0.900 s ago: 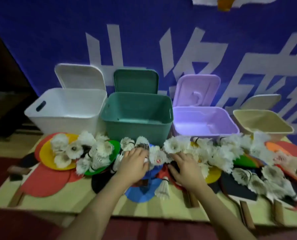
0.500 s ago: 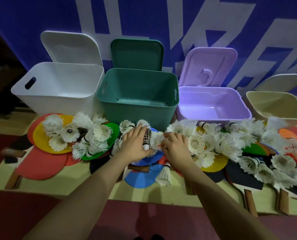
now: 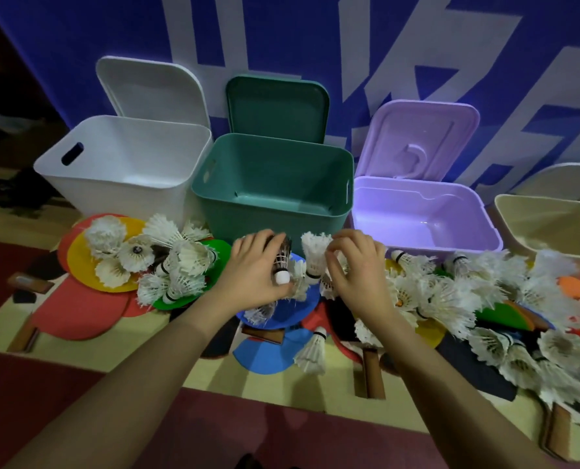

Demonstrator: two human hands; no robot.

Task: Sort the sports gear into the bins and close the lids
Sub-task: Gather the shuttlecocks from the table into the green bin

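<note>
All four bins point(image 3: 275, 184) stand empty with lids up while shuttlecocks, paddles and discs crowd the tabletop point(image 3: 78, 353), so sorting has barely begun: the left hand point(image 3: 256, 272) grips a dark shuttlecock point(image 3: 281, 262), the right hand point(image 3: 358, 269) pinches a white shuttlecock point(image 3: 315, 255).

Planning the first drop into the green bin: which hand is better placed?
Probably the left hand: it already grips a dark shuttlecock right before the green bin, whose lid stands open. The right hand only touches a white shuttlecock.
</note>
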